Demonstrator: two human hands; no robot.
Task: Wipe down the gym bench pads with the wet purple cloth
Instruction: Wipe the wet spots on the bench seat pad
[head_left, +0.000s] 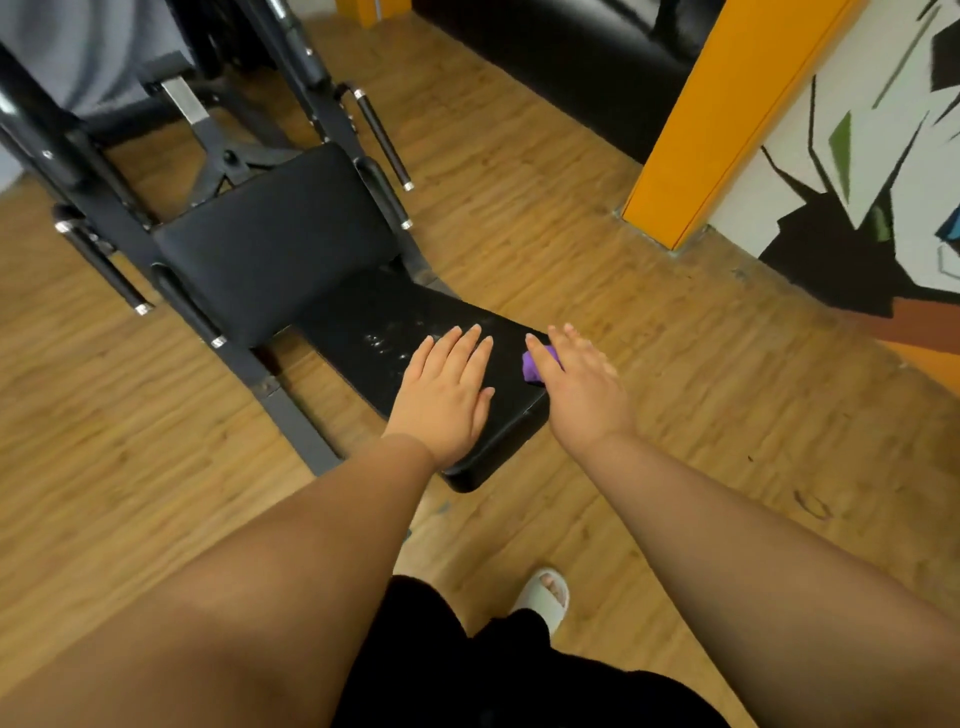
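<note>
Head camera, looking down past my two bare forearms at a black gym machine on a wood-plank floor (519, 234). My left hand (444, 395) lies flat, palm down, on the near end of the black seat pad (509, 431), fingers straight and slightly spread, gripping nothing. My right hand (576, 384) is just beside it at the pad's right edge, also palm down with the fingers stretched forward. It presses on the purple cloth (535, 366) rather than closing around it. The cloth is bunched small under that hand, and only a crumpled corner shows on the thumb side, resting on the pad's surface. Ahead of my left fingertips the pad carries pale wet streaks (384, 343). Beyond the seat pad a second black pad, the back pad (270, 244), rises at a tilt, meeting the seat at its far end. A dark metal frame (291, 415) runs under and around both pads, with black handles (387, 140) tipped in chrome sticking out on either side. To the right stands an orange pillar (727, 114), and beside it a white wall with a painted mural (883, 156) in black, green and white. Black upholstery (571, 62) lies along the far edge of the floor. At the bottom I see my black shorts (493, 675) and one foot in a white slipper (545, 595).
</note>
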